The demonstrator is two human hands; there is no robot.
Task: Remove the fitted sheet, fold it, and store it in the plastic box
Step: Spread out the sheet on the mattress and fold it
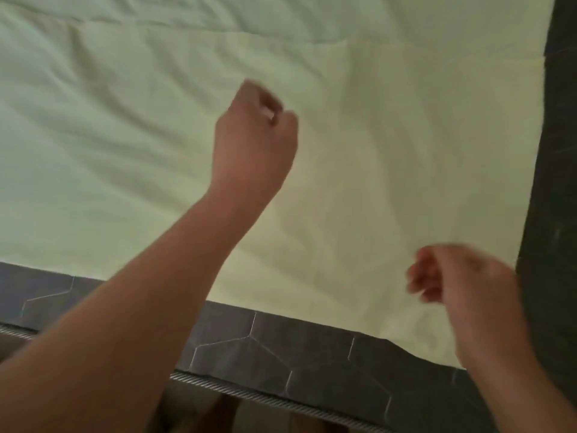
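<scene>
The pale yellow-green sheet [390, 145] lies spread over a dark grey quilted mattress [281, 348]. Its near edge and right edge show, with a corner at the lower right. A fold line crosses the sheet near the top of the view. My left hand [254, 135] hovers above the middle of the sheet, fingers curled into a loose fist with nothing seen in it. My right hand [462, 282] is blurred, above the sheet's near right corner, its fingers loosely curled and holding nothing. The plastic box is not in view.
Bare mattress runs along the near side and up the right side [559, 182]. A ribbed trim [249, 393] edges the mattress at the bottom, with wooden floor [199, 414] below it.
</scene>
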